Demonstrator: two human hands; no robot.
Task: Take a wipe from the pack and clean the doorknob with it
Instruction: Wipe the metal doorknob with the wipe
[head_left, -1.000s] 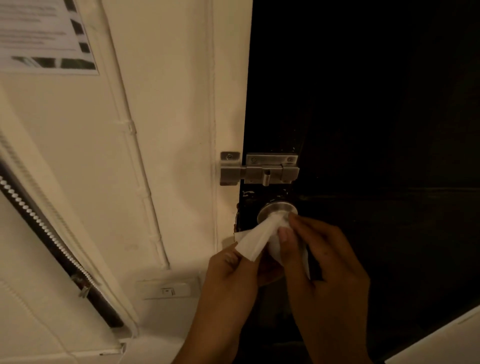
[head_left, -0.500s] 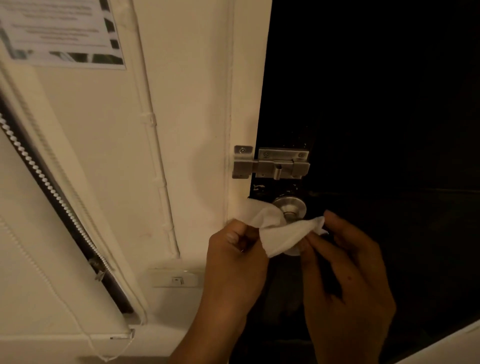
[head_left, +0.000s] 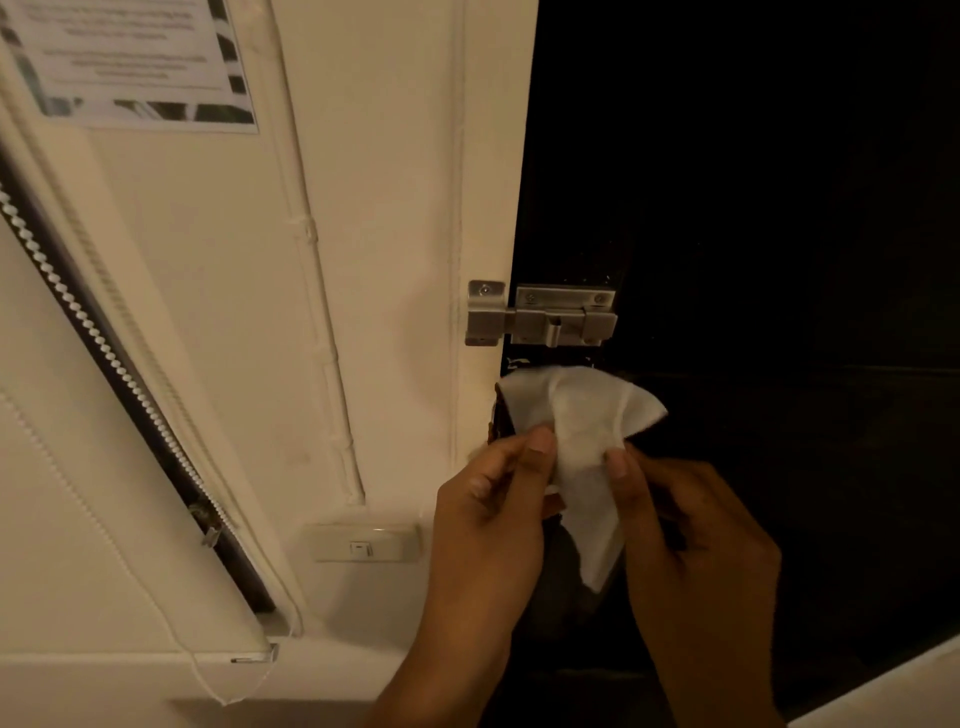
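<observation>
A white wipe (head_left: 582, 421) is spread between both hands in front of the dark door (head_left: 753, 208), just below the bolt latch. My left hand (head_left: 488, 514) pinches its left part with thumb and fingers. My right hand (head_left: 696, 551) pinches its right part. The wipe's upper half fans out over the spot where the doorknob sits, so the doorknob is hidden behind it. A lower corner of the wipe hangs down between my hands. The wipe pack is not in view.
A metal slide bolt (head_left: 543, 314) bridges the cream door frame (head_left: 493, 182) and the door. A light switch (head_left: 363, 543) sits on the wall at lower left. A roller blind with bead chain (head_left: 104, 332) runs diagonally at left, under a taped paper notice (head_left: 130, 62).
The wipe has been opened out and raised, and now covers the metal doorknob that showed half a second ago. Both hands have shifted their pinch on the cloth.
</observation>
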